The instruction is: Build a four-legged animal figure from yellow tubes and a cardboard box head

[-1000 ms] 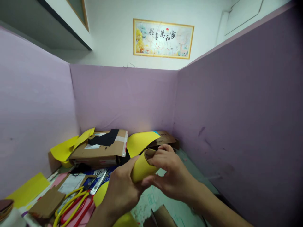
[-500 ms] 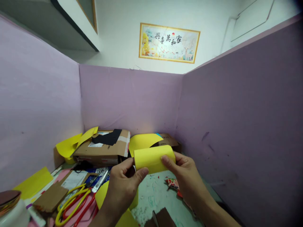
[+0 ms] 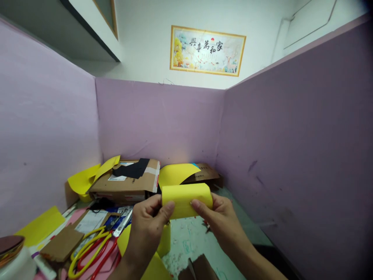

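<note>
Yellow and curled round on itself, the paper tube lies level in the air between both hands, above the near part of the green table top. The left hand pinches its left end, thumb pressed flat on the front and fingers tucked behind, closed firmly on the paper. The right hand clamps the right end in the same way, thumb across the front face and the other fingers hidden behind the roll. Directly below the grip, a folded yellow sheet stands up from the table, close to the left wrist. Just beyond the tube lies a curved yellow sheet, and beside it, beyond the right hand, a flat brown carton. Beyond the left hand sits a cardboard box with a black scrap on its lid. Down and to the left of the left hand lie scissors with red and yellow handles, next to a brown card piece. Purple partition walls enclose the table on three sides, well past the hands.
</note>
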Motion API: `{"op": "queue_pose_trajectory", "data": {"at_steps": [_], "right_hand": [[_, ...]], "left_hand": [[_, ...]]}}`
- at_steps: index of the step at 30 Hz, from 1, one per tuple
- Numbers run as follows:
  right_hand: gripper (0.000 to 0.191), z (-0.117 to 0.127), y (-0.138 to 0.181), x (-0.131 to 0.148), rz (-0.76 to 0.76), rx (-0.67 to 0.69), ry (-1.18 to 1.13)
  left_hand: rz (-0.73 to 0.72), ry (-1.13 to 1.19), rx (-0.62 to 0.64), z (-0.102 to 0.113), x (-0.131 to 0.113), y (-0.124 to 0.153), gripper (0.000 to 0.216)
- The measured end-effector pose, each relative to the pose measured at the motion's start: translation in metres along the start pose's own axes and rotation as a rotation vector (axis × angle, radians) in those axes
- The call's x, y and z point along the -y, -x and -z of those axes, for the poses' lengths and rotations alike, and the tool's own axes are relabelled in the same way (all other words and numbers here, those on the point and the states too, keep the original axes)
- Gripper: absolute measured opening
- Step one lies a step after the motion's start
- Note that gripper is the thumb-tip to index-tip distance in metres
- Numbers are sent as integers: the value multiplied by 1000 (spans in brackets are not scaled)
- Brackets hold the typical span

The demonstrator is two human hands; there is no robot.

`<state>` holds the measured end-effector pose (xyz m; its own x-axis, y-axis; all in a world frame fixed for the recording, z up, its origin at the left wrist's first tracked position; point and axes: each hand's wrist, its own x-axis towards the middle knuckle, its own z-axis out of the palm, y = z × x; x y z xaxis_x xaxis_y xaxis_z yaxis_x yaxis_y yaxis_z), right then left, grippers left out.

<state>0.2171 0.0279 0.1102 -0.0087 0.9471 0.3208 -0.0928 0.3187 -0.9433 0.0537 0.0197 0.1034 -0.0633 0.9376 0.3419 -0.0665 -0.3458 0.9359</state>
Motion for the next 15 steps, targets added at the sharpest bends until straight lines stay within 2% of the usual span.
{"op": "queue_pose_trajectory", "data": {"at_steps": [3, 8, 12, 15], "right_hand": [[32, 6, -3, -5, 11, 106, -42], [31, 7, -1, -9, 130, -34, 17], [24, 6, -4, -7, 134, -13, 37], [19, 9, -5, -7, 149, -50, -25]], "left_hand": [[-20, -5, -62, 8, 7, -3, 31], [-6, -4, -67, 8, 10, -4, 34], [106, 136, -8, 4, 8, -8, 33], [114, 212, -29, 0, 9, -10, 36]]}}
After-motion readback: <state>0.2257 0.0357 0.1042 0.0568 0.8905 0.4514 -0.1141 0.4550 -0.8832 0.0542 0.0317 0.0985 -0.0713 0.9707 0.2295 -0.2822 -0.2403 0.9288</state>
